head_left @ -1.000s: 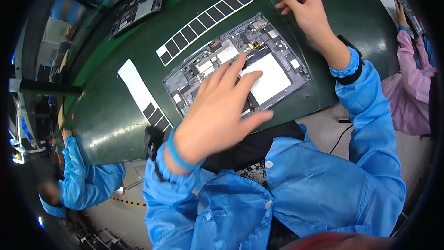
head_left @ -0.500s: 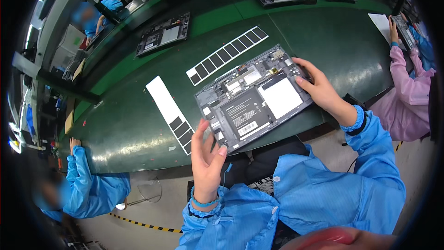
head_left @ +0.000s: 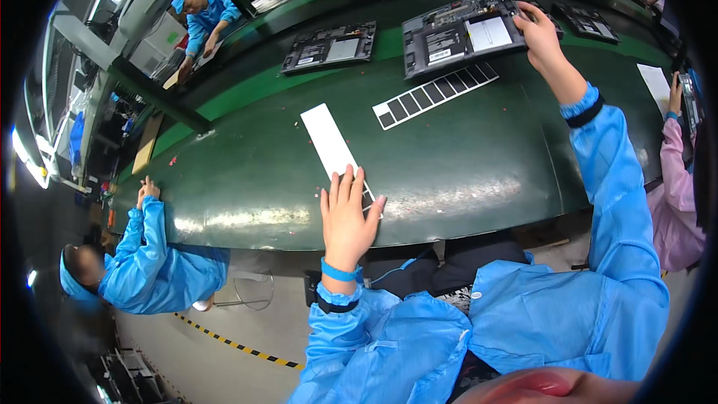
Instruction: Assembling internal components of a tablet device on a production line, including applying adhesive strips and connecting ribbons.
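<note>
My right hand (head_left: 542, 36) grips the right edge of an opened laptop base (head_left: 456, 34), whose battery and inner boards show. It is held out over the far side of the green table, partly above a strip of black pads (head_left: 434, 96). My left hand (head_left: 348, 217) lies with fingers stretched over the lower end of a white backing strip (head_left: 327, 138), hiding most of the black pads left there. Whether its fingertips press on the strip I cannot tell.
Another opened laptop base (head_left: 330, 48) lies on the green belt behind the table (head_left: 247, 172), and one more (head_left: 587, 22) at the far right. Co-workers in blue sit at the left (head_left: 149, 269) and far left (head_left: 206, 19); a person in pink (head_left: 677, 202) works at the right.
The laptop base has gone from in front of me to the far side in my right hand. My left hand has come away from its near corner and moved over the white strip.
</note>
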Motion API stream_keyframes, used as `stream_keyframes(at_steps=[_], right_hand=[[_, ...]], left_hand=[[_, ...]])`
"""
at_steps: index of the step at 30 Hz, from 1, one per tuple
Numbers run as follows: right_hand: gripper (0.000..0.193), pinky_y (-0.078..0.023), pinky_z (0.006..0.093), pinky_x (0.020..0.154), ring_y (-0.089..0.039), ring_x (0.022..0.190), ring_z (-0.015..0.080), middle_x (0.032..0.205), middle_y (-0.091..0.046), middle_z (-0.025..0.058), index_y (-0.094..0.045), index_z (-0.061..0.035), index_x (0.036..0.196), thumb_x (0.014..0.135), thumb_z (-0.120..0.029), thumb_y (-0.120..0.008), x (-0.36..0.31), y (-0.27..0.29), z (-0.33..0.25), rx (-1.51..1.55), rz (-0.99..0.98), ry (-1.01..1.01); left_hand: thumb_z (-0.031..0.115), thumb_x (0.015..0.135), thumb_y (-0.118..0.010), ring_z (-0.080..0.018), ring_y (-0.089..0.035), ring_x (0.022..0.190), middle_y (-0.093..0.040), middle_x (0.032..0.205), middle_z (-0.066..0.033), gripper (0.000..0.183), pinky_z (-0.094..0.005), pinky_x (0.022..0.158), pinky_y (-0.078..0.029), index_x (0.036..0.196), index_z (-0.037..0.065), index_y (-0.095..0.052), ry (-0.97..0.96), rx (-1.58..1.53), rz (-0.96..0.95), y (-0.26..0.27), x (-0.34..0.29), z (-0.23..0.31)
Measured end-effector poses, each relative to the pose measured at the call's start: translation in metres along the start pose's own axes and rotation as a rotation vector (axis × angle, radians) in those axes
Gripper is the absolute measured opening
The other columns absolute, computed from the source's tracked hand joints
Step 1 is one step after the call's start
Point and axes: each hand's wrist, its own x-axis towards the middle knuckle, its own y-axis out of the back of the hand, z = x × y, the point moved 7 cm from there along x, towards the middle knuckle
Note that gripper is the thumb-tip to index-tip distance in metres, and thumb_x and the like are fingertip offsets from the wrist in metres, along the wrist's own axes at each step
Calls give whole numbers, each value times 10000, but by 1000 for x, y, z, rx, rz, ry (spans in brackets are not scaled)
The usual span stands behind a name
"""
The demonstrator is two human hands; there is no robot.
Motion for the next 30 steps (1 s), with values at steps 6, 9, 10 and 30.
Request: stream_keyframes(at_steps=[6, 9, 10, 30], right_hand=[[433, -461, 317, 747, -563, 859, 188, 1029, -621, 121, -600, -18, 1200, 769, 10, -640, 92, -20, 68, -176, 13, -106], [410, -429, 318, 668, -521, 780, 166, 888, -605, 69, -629, -65, 1149, 745, -32, -693, 90, -56, 101, -275, 22, -172], [429, -437, 323, 660, -527, 765, 170, 892, -609, 74, -631, -61, 1145, 723, -31, -707, 99, -58, 111, -328, 7, -119], [573, -478, 399, 947, -626, 1085, 330, 1135, -668, 169, -579, -53, 1231, 823, -445, -668, 189, 143, 58, -1062, 291, 271]], left_hand=[[334, 887, -618, -378, -332, 1383, -415, 1475, -138, 571, -556, 1127, -217, 1383, 84, -485, -9, -7, 9, 3, 2, 9], [314, 874, -625, -374, -348, 1374, -437, 1460, -141, 565, -536, 1134, -215, 1375, 88, -494, 38, -12, 5, 5, -1, 1], [309, 874, -623, -374, -348, 1374, -439, 1458, -143, 564, -532, 1137, -210, 1377, 89, -492, 41, -7, -3, 6, -1, 3], [190, 839, -633, -352, -339, 1389, -437, 1465, -132, 563, -502, 1147, -201, 1369, 59, -498, 97, 37, -41, 12, 3, 23]])
